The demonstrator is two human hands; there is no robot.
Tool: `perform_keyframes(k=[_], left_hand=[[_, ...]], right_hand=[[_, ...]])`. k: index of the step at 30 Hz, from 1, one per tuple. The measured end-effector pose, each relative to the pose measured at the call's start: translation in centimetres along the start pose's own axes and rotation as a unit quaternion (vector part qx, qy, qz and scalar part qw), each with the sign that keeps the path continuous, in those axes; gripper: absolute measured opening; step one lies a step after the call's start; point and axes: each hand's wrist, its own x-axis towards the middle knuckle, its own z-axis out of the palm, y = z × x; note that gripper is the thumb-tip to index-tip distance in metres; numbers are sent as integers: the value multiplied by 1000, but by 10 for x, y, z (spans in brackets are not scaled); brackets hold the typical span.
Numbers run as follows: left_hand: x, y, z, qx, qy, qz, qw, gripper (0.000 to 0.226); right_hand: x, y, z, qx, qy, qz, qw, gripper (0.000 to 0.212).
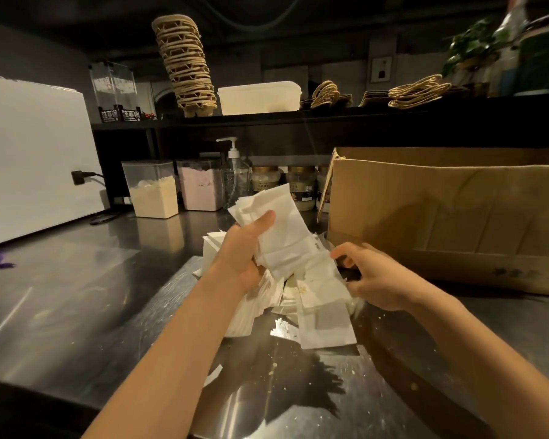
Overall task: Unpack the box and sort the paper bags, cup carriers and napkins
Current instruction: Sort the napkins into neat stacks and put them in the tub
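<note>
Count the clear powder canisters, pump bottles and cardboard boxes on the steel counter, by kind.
Clear powder canisters: 2
Pump bottle: 1
Cardboard box: 1
Total: 4

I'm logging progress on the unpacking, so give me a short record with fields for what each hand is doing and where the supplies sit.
Left hand: grips a sheaf of white napkins, raised above the pile
Right hand: fingers curled at the pile's right edge; grip unclear
Napkin pile: loose on the steel counter, beside the box
Cardboard box: open, right of the pile
Cup carriers: tall stack on the upper shelf
Paper bags: flat on that shelf, further right
</note>
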Motion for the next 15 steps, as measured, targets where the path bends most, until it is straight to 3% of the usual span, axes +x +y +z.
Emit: perform_keyframes(k=[6, 15], left_hand=[[0, 2, 0, -13, -3, 4, 1000, 10], [-2, 2, 0, -6, -13, -9, 1000, 27]], right_hand=[[-1, -3, -1, 37, -85, -28, 995, 62], [-7, -9, 1, -3, -138, -28, 990, 72]])
